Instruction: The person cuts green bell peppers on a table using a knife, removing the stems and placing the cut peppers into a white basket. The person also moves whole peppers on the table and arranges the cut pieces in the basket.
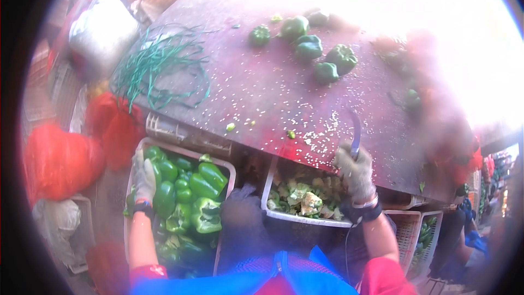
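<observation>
My gloved left hand (144,178) reaches into a white plastic crate (230,169) of green bell peppers (165,198), at its left side; its palm side is hidden, so a grip cannot be made out. Some peppers there are cut open. My gloved right hand (357,170) grips a knife (355,131) with a curved blade, pointing away over the table's front edge. Below it, a second white crate (303,218) holds pepper cores and trimmings (305,198). Several whole green bell peppers (309,47) lie farther back on the table (245,78), which is strewn with pale seeds.
Green plastic strings (163,65) lie tangled on the table's left. Red bags (61,162) and a crate with a plastic bag (67,221) stand at the left. More crates (403,229) are at the lower right. A person's arm (462,246) shows there. Glare and blur cover the upper right.
</observation>
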